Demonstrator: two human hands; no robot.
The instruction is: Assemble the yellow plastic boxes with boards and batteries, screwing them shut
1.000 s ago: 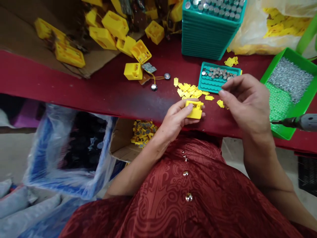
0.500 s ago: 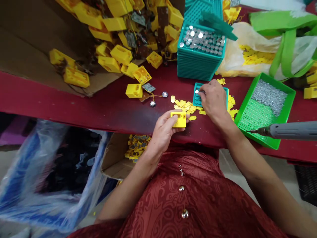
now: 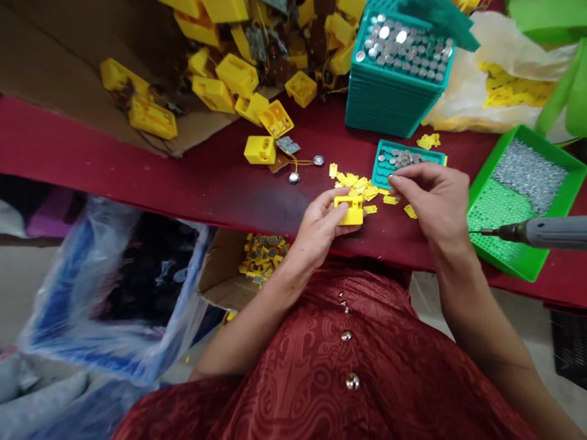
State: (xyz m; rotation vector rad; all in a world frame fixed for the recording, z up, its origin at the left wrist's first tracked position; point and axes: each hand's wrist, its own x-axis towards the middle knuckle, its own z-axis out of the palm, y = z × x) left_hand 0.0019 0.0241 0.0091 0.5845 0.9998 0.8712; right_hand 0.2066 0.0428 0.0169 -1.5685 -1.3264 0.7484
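1. Left hand (image 3: 321, 221) grips yellow case (image 3: 356, 216), near-left of teal tray (image 3: 381, 178).
2. Right hand (image 3: 440, 205), fingertips pinched, hides its near-right corner; cannot tell what's held.
3. Around it: yellow tabs (image 3: 351, 179), green bin (image 3: 499, 205) right, tray stack (image 3: 389, 104) behind.

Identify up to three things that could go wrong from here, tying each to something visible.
The loose button cells near the right hand might be knocked from the small teal tray. The electric screwdriver appears to point at the right wrist and could scratch it, though depth is unclear. The left hand pinches the yellow casing, which might slip.
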